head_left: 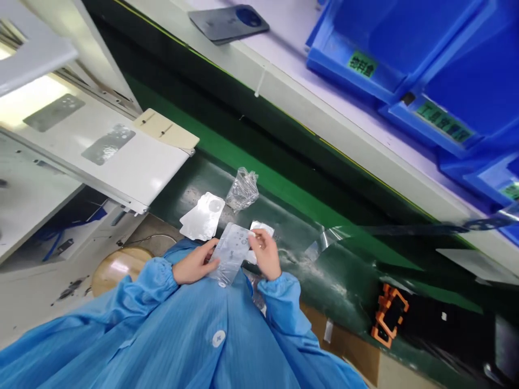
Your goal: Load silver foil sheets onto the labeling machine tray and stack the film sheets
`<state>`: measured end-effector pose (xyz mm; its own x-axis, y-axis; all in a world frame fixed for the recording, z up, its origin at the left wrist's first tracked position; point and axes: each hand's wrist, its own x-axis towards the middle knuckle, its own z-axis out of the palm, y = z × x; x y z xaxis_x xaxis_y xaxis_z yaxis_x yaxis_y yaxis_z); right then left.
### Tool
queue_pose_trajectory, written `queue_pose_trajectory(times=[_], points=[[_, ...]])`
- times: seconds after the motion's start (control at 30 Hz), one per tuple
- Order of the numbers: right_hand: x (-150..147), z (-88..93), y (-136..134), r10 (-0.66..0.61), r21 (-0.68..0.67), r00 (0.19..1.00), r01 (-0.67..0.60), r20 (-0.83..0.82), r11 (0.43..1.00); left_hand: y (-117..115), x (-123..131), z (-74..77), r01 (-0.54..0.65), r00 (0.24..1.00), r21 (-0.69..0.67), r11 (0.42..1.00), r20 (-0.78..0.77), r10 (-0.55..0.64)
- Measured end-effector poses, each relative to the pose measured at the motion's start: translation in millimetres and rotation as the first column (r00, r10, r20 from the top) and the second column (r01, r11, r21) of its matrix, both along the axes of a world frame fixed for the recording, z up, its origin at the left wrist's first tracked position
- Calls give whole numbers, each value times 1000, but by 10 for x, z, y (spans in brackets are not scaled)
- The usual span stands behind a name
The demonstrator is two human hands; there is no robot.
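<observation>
- Holding the thin see-through sheet (229,254) takes two hands: the left hand (197,263) has its left side between thumb and fingers, and the right hand (265,254) pinches its top right corner.
- The sheet is just in front of the blue coat (178,335), by the near edge of the green bench (348,302). If both hands let go, it could slip down and fall.
- It looks bendy. A hard tug on the corner could crease or rip it.
- Bare fingers rubbing the flat part could leave smudges.
- The shiny sheets (204,218) lie in a messy pile near the left hand. A bump could knock them off.
- The crumpled clear plastic (243,189) looks light, so a puff of air could move it.
- A pale thing (260,224) sits behind the right hand, mostly hidden, so I can't tell what it is.
</observation>
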<state>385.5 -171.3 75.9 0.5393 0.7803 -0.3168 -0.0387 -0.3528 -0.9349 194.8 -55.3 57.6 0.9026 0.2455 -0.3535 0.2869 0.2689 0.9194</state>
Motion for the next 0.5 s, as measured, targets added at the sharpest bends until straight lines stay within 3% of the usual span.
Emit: queue_pose_trajectory(times=[0.13,0.2,0.27,0.4,0.5], points=[[209,304,455,206,-18,971,-206,117,978,85,-154,57,-90,996,199,976,-6,93],[238,389,706,278,-32,937,-278,213,960,136,-268,71,-144,989,205,968,8,146],[251,402,1010,259,10,931,-270,256,963,191,-403,66,-209,978,169,963,43,205],[173,201,1861,77,172,989,-98,124,980,317,-752,-7,-400,910,-15,916,107,400],[-83,-87,2619,31,198,999,-35,26,980,421,-1116,-94,-619,773,-175,765,31,633]])
